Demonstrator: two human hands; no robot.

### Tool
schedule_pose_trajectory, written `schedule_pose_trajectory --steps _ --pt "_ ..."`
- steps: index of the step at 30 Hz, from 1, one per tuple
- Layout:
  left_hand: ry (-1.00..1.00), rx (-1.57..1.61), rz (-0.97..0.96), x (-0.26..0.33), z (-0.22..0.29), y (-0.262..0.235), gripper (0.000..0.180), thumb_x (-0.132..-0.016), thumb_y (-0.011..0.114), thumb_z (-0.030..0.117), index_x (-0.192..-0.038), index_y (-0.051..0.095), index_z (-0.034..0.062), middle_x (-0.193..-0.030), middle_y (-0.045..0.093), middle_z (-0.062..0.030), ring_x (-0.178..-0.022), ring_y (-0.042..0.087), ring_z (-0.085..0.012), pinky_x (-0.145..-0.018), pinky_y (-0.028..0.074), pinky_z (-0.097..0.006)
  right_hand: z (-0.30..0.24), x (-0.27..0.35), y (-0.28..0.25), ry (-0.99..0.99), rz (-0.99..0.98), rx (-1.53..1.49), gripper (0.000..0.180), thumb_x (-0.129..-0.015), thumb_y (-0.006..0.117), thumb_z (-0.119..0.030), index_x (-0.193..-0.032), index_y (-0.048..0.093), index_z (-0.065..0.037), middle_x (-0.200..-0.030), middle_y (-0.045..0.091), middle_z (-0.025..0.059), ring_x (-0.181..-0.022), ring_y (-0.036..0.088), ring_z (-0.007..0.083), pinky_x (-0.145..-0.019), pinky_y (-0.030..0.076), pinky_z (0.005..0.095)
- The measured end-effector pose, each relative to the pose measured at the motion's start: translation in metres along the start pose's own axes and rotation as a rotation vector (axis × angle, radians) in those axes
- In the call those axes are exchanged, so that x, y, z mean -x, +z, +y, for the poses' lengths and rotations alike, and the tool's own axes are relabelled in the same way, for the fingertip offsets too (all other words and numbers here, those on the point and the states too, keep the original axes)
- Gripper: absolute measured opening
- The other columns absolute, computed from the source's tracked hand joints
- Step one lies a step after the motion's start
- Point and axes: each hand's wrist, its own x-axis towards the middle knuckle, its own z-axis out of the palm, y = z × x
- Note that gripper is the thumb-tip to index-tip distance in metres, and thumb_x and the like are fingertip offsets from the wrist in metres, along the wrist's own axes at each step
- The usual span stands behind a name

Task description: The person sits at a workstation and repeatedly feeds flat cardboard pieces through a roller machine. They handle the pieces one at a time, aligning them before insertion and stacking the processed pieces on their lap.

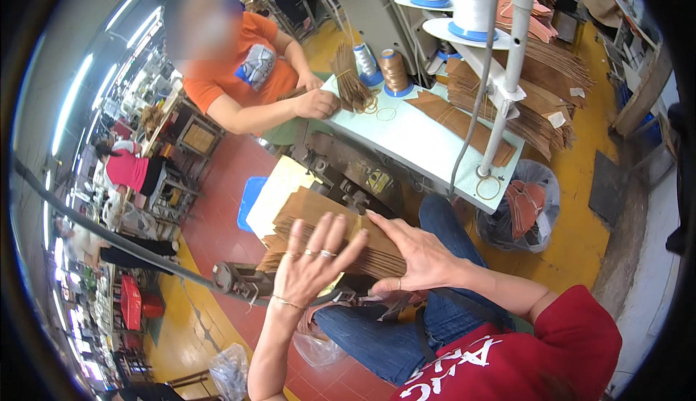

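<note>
The brown stack (308, 204) lies mid-view, yellow paper (279, 189) at its ten o'clock. Left hand (310, 260): fingers spread over it, pressure unclear. Right hand (417, 257): thumb and fingers wide apart against its three-o'clock end. Pieces look thin, bendy, probably slide-prone — best squeezed across both edges.

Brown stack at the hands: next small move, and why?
I'd probably tap the left end of the brown stack even with the left hand while the right hand steadies the other end. The layers look stepped at the left, the left hand's fingers are spread over the stack, and the right hand is at its right end.
</note>
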Motion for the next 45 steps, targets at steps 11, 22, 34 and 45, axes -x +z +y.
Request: schedule_pose_trajectory --steps 11,22,34,45 --pt "-1.286 1.0 0.485 0.068 0.108 0.05 0.11 -0.063 0.08 0.044 -0.144 0.016 0.0043 -0.147 0.02 -0.0207 -0.136 0.024 -0.0329 -0.111 0.017 -0.047 0.036 0.048 0.038 0.409 0.03 -0.902 0.088 -0.066 0.079 -0.016 -0.137 0.029 0.0 -0.126 0.047 0.0125 -0.119 0.046 0.0198 -0.1 0.037 0.0328" --pt "-1.511 2.054 0.519 0.05 0.17 0.061 0.043 -0.079 0.074 0.016 -0.109 0.052 -0.0045 -0.102 0.065 -0.0115 -0.091 0.062 -0.0153 -0.08 0.051 -0.029 0.04 0.038 0.053 0.486 -0.321 -0.724 0.081 -0.07 0.079 -0.024 -0.132 0.037 0.005 -0.122 0.052 0.0145 -0.115 0.049 0.0199 -0.099 0.038 0.032" --pt "-1.584 1.926 0.383 0.07 0.193 0.067 0.04 -0.078 0.068 0.01 -0.111 0.052 -0.0052 -0.102 0.065 -0.0143 -0.091 0.063 -0.0174 -0.079 0.051 -0.03 0.048 0.031 0.059 0.345 -0.425 -0.055 0.095 -0.067 0.078 -0.037 -0.137 0.028 0.002 -0.126 0.049 0.0264 -0.117 0.051 0.0362 -0.098 0.041 0.0398" --pt "-1.592 2.331 0.383 0.078 0.178 0.057 0.04 -0.082 0.065 0.011 -0.116 0.048 -0.0007 -0.098 0.061 -0.0064 -0.083 0.06 -0.0124 -0.075 0.049 -0.026 0.033 0.029 0.064 0.202 -0.332 0.308 0.075 -0.074 0.065 -0.015 -0.141 0.035 -0.027 -0.108 0.057 0.0192 -0.093 0.06 0.0386 -0.08 0.05 0.0426"
